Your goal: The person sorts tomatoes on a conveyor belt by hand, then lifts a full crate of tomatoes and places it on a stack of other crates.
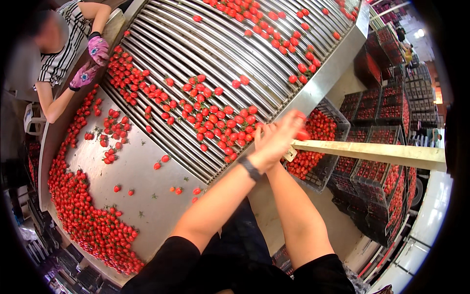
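Note:
Small red tomatoes lie spread over a steel roller conveyor. Both my forearms reach up and cross at the conveyor's right rim. My left hand, with a black wristband, is blurred and hangs over the rim; a red tomato shows at its fingertips, apparently pinched there. My right hand sits just left of it, mostly hidden behind it, with its fingertips at the rollers' edge. Below the hands stands a dark crate holding tomatoes.
A co-worker in a striped top, with pink gloves, works at the far left rim. A flat steel table carries a heap of tomatoes along its lower left edge. A wooden beam juts right. Filled crates are stacked at right.

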Tool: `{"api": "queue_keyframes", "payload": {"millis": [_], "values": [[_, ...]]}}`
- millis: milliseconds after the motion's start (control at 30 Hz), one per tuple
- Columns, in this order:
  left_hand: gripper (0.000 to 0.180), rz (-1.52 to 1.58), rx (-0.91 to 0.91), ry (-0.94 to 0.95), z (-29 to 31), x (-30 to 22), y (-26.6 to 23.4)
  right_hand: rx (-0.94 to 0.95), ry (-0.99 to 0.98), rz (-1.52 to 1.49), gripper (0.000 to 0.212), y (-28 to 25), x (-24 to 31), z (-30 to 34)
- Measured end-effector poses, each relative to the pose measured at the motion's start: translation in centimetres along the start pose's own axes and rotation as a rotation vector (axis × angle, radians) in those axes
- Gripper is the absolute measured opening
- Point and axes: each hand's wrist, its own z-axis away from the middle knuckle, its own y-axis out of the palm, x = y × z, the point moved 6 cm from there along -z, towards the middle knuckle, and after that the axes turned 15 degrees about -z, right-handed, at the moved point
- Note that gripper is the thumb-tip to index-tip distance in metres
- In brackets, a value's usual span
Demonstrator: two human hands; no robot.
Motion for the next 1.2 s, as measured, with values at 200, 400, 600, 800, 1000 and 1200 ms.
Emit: {"api": "queue_keyframes", "payload": {"millis": [200,400,600,800,1000,1200], "values": [[0.036,-0.066,-0.533,-0.082,5.7,7.4,-9.8,0.069,0.135,-0.650,0.022,-0.6,0.1,-0.3],[0.036,-0.865,-0.686,-0.626,29.0,26.1,-20.5,0.047,0.117,-0.673,0.022,-1.1,0.3,-0.4],[0.038,-0.859,-0.744,-0.973,40.5,32.1,-23.4,-0.018,0.066,-0.589,0.023,-0.6,-0.1,-0.3],[0.040,-0.749,-0.757,-0.829,34.2,30.0,-21.6,-0.030,-0.100,-0.613,0.017,-0.5,0.9,-0.5],[0.042,-0.613,-0.715,-0.812,33.4,26.9,-19.3,0.349,-0.472,-0.521,0.027,3.8,5.2,-2.8],[0.041,-0.589,-0.762,-0.945,43.0,24.9,-18.9,0.400,-0.502,-0.397,0.029,8.3,4.9,-4.7]]}}
